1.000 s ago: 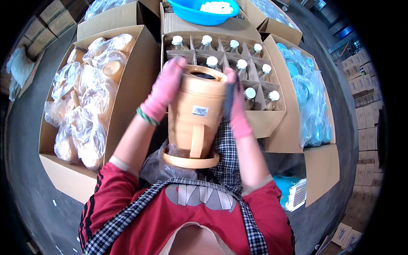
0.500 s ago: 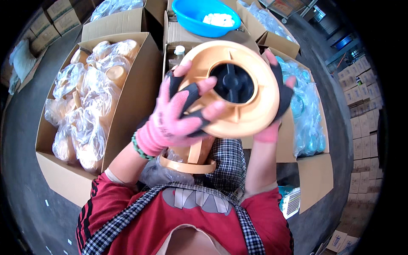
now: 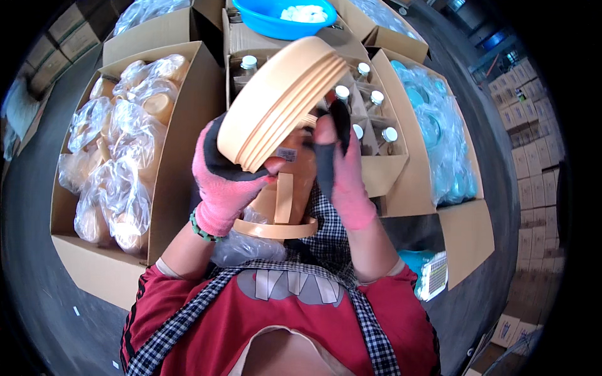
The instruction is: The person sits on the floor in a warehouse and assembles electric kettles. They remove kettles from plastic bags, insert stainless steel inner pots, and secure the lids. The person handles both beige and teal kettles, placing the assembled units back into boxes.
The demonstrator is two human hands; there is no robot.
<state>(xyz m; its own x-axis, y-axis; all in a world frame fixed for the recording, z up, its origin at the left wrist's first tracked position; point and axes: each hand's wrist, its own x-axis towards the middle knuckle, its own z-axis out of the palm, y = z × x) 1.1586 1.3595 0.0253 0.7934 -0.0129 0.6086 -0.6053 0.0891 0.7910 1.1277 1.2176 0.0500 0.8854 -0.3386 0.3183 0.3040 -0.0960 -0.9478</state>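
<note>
Tan lid [image 3: 279,103] between both gloved hands, above bottle box [image 3: 382,178].

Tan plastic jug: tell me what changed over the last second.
The tan plastic jug was upright with its handle toward the person; the left hand and right hand kept their grip and tipped it, first showing its open mouth, now its ridged rim edge-on. The cardboard boxes stayed put.

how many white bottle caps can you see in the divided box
5 show: one left of the tan lid, four right of it. A sixth may peek by the right hand; the lid and hands likely hide more.
</note>
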